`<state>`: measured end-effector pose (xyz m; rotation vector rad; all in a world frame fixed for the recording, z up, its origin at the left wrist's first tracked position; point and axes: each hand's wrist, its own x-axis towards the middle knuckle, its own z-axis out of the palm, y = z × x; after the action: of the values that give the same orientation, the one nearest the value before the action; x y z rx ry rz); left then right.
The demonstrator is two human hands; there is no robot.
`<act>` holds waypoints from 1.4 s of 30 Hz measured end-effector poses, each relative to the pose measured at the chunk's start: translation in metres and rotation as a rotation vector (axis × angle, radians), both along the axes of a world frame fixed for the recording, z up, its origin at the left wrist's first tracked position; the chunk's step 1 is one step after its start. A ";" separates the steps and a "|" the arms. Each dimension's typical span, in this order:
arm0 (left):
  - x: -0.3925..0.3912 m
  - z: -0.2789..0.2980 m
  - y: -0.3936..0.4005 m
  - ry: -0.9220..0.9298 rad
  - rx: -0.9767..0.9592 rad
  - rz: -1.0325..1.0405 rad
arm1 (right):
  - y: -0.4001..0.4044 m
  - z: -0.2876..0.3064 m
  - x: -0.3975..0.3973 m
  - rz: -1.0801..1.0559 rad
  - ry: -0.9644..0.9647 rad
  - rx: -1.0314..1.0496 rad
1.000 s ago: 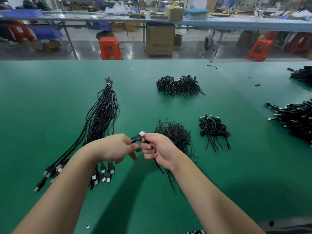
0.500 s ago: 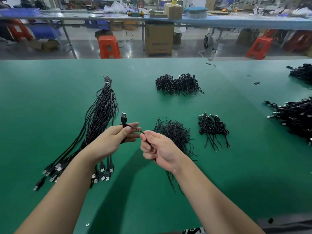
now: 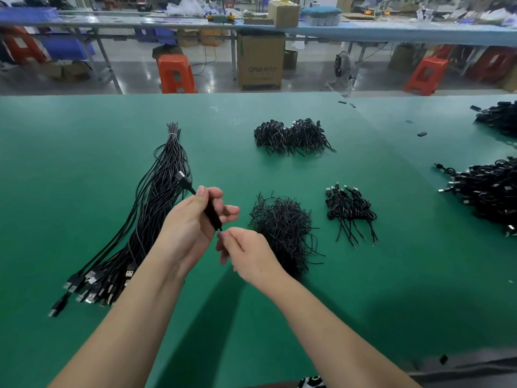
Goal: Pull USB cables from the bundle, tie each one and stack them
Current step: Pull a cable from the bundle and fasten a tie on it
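Left hand fingers are gripping the folded USB cable, plug pointing up-left, while the right hand is pinching its lower tail end.

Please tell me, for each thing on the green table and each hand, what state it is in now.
Left hand: grips folded USB cable.
Right hand: fingers pinch the cable's end.
Long bundle: untied cables, bound at far end.
Tie pile: loose.
Near stack: tied cables.
Far stack: coiled cables.
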<state>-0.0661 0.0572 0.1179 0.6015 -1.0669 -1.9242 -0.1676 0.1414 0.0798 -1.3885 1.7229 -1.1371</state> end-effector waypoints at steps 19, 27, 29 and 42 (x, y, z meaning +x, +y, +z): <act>0.030 0.002 0.000 -0.104 -0.009 -0.604 | 0.002 -0.004 -0.011 0.106 -0.403 -0.011; 0.033 0.006 0.009 -0.475 -0.136 -0.372 | 0.006 -0.012 -0.008 -0.101 -0.116 -0.014; 0.028 0.004 0.012 -0.772 -0.361 -0.158 | 0.006 -0.010 -0.008 -0.126 0.081 -0.060; 0.027 0.007 0.010 -1.097 -0.901 0.027 | 0.006 0.000 0.000 0.088 0.562 0.074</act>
<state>-0.0395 0.0676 0.1251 1.1134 -2.3528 -0.7782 -0.1680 0.1473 0.0798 -1.8346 2.0260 -0.6587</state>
